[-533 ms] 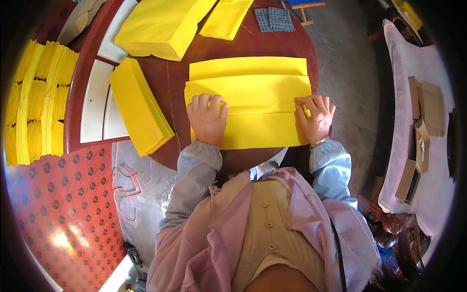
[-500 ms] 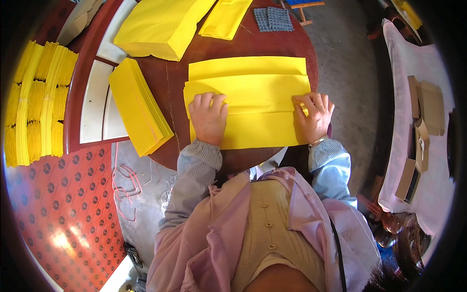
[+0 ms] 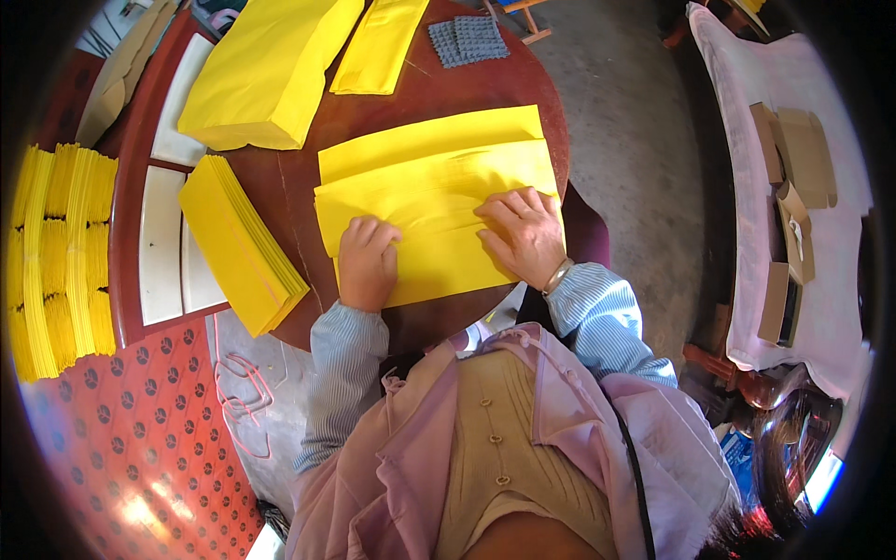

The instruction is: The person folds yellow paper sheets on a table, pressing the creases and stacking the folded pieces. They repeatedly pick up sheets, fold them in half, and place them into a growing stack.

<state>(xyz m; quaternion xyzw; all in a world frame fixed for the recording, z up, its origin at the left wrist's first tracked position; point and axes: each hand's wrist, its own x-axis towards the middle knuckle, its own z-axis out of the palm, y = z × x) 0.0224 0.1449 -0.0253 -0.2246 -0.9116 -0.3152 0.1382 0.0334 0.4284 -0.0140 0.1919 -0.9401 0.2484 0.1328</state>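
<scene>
A folded yellow cloth-like sheet [image 3: 429, 205] lies on the dark red round table [image 3: 537, 79] in front of me, with layered folds running across it. My left hand [image 3: 367, 261] is at its near left part, fingers curled and pressed together on the material; the thumb is mostly hidden. Lying on the right part of the sheet, my right hand [image 3: 527, 233] has its fingers spread and presses the top layer down. A thick stack of folded yellow pieces [image 3: 243, 247] rests at the table's left side.
Farther back lie a large yellow folded bundle [image 3: 271, 75], a narrow yellow folded piece [image 3: 381, 47] and grey textured pads [image 3: 469, 42]. Bundled yellow stacks [image 3: 61, 261] stand at far left. On the right, a pink-covered surface [image 3: 747, 84] bears open cardboard boxes [image 3: 807, 159].
My right hand has moved left and inward from the sheet's right edge, and its fingers have spread. The near fold now lies flatter. The whole view has shifted and turned slightly.
</scene>
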